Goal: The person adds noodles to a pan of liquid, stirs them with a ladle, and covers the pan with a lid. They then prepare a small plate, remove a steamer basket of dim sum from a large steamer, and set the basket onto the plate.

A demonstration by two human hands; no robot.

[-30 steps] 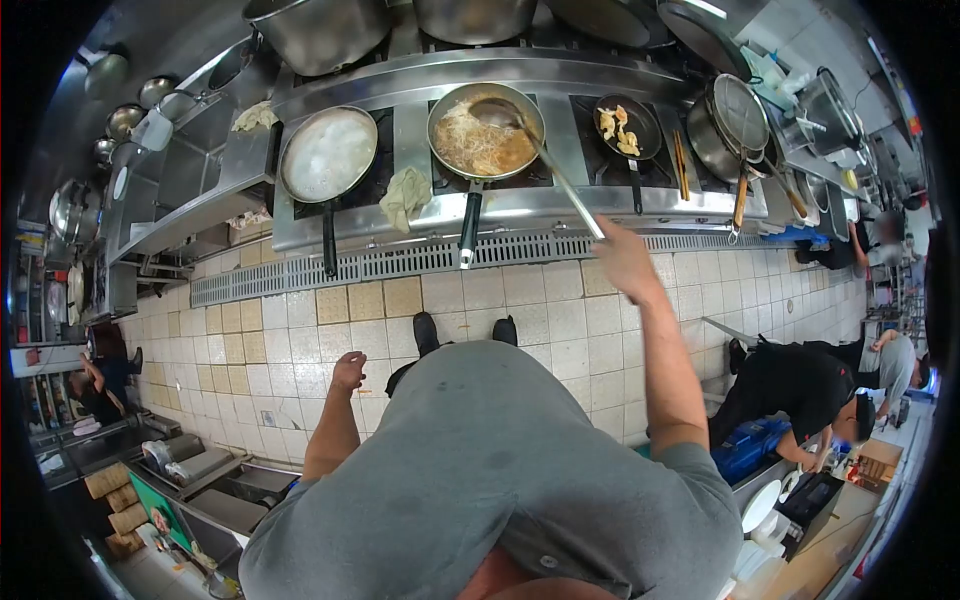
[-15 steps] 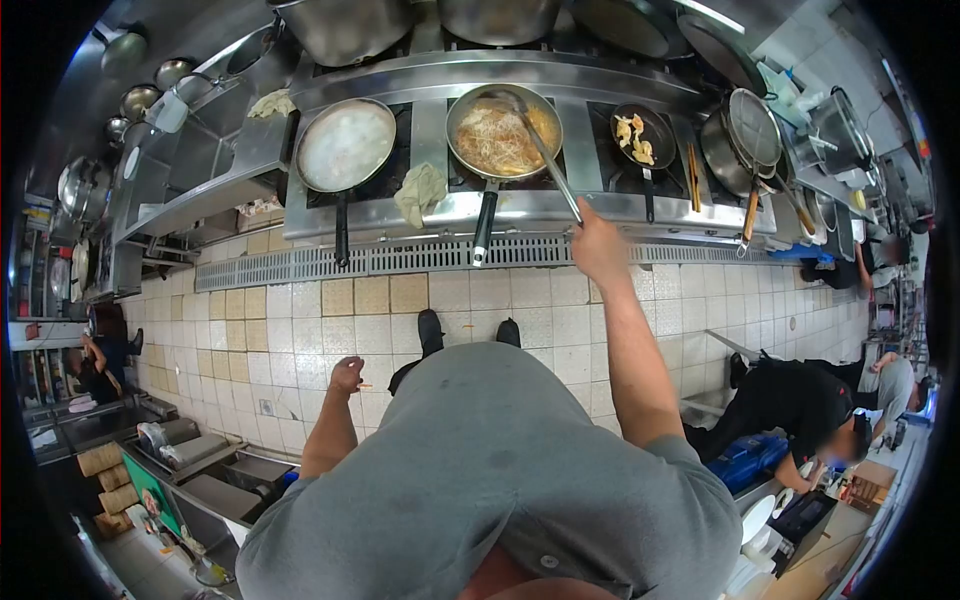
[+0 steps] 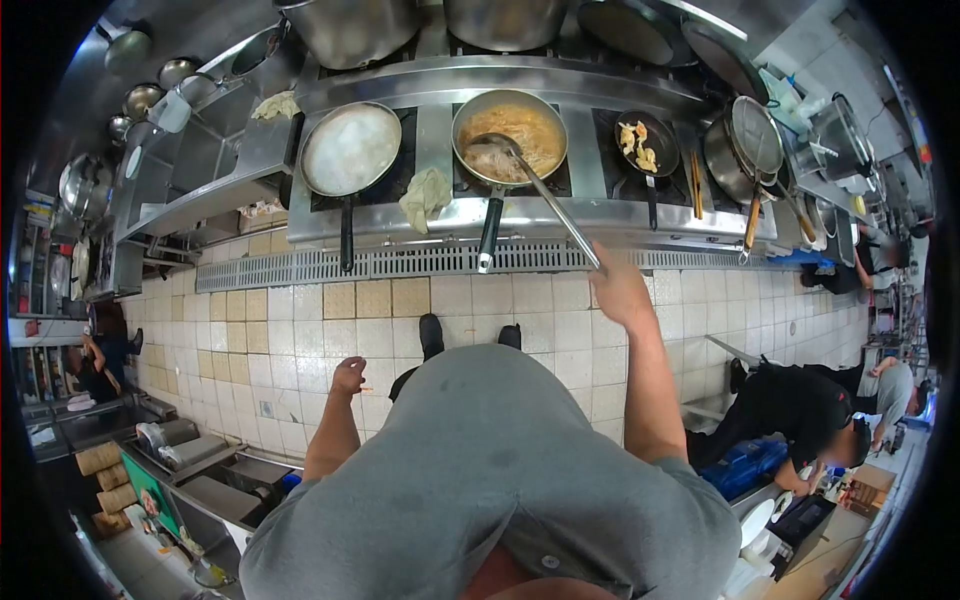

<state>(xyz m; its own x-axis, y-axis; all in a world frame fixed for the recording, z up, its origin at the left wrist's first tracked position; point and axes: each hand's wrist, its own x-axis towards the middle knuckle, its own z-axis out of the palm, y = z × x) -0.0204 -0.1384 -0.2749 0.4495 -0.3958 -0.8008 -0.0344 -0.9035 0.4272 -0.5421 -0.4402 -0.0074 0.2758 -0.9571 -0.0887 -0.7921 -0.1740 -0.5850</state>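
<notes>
Head: ladle (image 3: pixel 535 185) handle in right hand (image 3: pixel 618 290).

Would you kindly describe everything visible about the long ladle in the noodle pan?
The ladle looks like bare steel: a round bowl on a long thin straight handle. Its bowl sits in the broth and noodles of the middle pan on the stove, handle slanting down and rightwards to the right hand, which grips its end. Nothing else touches it.
</notes>
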